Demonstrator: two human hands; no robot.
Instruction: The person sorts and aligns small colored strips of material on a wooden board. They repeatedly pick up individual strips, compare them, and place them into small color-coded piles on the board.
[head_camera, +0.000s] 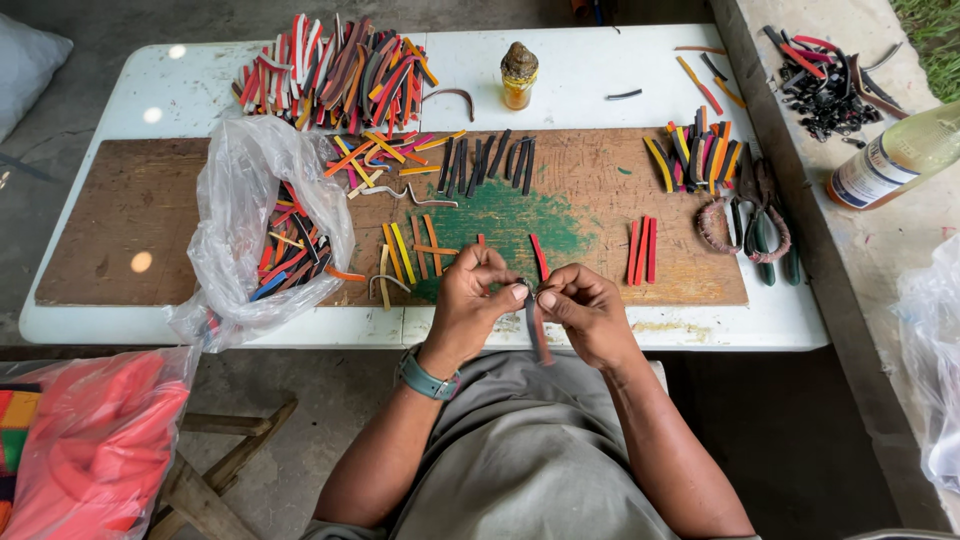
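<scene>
Over the near edge of the wooden board (150, 220), the left hand (475, 300) and right hand (585, 310) pinch a dark leather strip (538, 335) hanging between them, apparently mid-fitting at its top end, which likely calls for steady fingertip pressure

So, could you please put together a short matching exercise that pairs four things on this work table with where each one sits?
Things:
1. clear plastic bag
2. small jar
3. pliers
4. dark strip

Places:
A. right end of the wooden board
B. between the left hand and right hand
C. far side of the white table, beyond the board
D. left part of the board

Pairs: 1-D, 2-C, 3-A, 4-B
</scene>
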